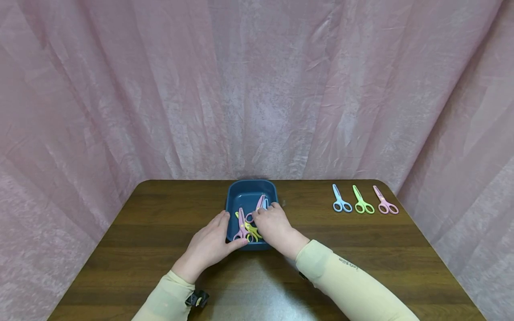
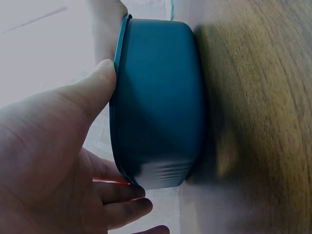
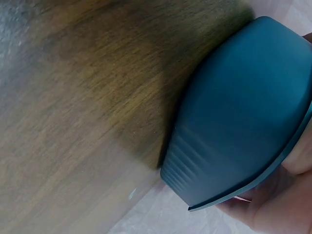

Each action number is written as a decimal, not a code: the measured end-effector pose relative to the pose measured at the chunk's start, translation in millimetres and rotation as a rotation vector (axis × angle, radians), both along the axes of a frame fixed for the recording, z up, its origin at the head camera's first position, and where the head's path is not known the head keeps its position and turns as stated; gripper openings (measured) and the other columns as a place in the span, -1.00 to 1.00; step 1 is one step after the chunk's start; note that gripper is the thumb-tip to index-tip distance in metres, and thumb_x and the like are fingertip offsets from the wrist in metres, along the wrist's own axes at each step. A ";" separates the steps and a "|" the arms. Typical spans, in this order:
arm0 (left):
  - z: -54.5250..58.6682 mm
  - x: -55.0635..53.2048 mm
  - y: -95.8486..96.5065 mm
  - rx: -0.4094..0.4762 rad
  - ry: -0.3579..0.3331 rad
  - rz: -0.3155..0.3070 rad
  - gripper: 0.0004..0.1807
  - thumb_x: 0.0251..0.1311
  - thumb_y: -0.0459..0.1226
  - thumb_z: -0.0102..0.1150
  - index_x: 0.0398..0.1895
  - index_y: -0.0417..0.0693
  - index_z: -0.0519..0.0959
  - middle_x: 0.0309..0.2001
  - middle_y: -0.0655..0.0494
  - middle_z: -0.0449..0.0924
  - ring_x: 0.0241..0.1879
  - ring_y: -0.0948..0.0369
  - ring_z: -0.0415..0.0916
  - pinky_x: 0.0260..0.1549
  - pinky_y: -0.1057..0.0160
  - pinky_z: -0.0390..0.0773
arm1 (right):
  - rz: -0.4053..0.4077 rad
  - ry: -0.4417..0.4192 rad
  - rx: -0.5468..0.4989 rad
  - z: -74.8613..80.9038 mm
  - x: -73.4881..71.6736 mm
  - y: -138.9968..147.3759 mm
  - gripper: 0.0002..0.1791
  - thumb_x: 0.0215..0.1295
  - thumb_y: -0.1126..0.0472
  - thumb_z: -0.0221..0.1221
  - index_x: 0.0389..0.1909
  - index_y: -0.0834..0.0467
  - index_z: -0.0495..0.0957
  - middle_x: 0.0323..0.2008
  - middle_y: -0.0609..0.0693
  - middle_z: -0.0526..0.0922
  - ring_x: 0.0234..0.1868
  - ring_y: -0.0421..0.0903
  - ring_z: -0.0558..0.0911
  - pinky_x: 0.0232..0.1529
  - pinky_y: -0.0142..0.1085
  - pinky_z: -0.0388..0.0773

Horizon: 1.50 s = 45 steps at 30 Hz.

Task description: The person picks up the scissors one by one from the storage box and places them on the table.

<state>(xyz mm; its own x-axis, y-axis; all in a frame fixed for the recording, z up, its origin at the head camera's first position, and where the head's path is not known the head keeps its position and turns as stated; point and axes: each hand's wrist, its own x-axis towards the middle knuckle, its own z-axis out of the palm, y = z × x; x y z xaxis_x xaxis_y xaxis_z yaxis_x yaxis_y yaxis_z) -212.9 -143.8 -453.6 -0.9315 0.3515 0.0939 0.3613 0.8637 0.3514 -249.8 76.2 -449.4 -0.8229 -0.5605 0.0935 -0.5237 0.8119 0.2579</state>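
A dark blue plastic bin (image 1: 233,196) stands on the table with several small scissors in it. Pink scissors (image 1: 241,223) lie over yellow scissors (image 1: 254,229) near its front left, and a second pair of pink scissors (image 1: 260,203) sits beside light blue scissors (image 1: 265,203). My left hand (image 1: 209,245) rests at the bin's front left corner, thumb (image 2: 100,85) on the front rim, fingers along the left side. Over the right rim my right hand (image 1: 277,227) reaches in among the scissors. Its fingertips are partly hidden, so what they hold is unclear.
On the table's right side, blue scissors (image 1: 339,200), green scissors (image 1: 362,201) and pink scissors (image 1: 384,201) lie in a row, blades pointing away. Pink curtains (image 1: 257,89) hang behind the wooden table (image 1: 172,214) and on both sides.
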 end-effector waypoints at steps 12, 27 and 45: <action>-1.2 -0.8 -0.3 0.001 -0.003 -0.001 0.20 0.35 0.42 0.32 0.64 -0.40 0.31 0.61 -0.39 0.31 0.59 -0.20 0.33 0.41 -0.23 0.51 | 0.033 0.017 -0.032 -0.9 -0.7 1.5 -0.52 0.36 0.07 0.58 0.27 -0.01 0.78 0.06 0.02 0.85 -0.07 0.00 0.84 0.18 0.01 0.68; 0.3 -0.5 0.3 0.009 -0.005 -0.001 0.19 0.35 0.39 0.35 0.63 -0.41 0.32 0.60 -0.38 0.32 0.58 -0.20 0.35 0.42 -0.22 0.50 | 0.045 -0.097 -0.102 0.8 -5.2 2.7 -0.68 0.44 -0.03 0.51 0.12 -0.03 0.85 -0.07 -0.01 0.86 -0.16 -0.03 0.83 0.09 0.02 0.70; 0.2 -0.3 0.5 0.018 -0.012 0.006 0.17 0.35 0.36 0.37 0.64 -0.39 0.31 0.61 -0.39 0.30 0.58 -0.21 0.34 0.38 -0.26 0.52 | 0.093 -0.107 -0.211 11.8 0.4 9.8 -0.68 0.34 0.04 0.58 0.06 0.00 0.86 -0.12 -0.06 0.83 -0.15 -0.05 0.81 0.10 0.07 0.66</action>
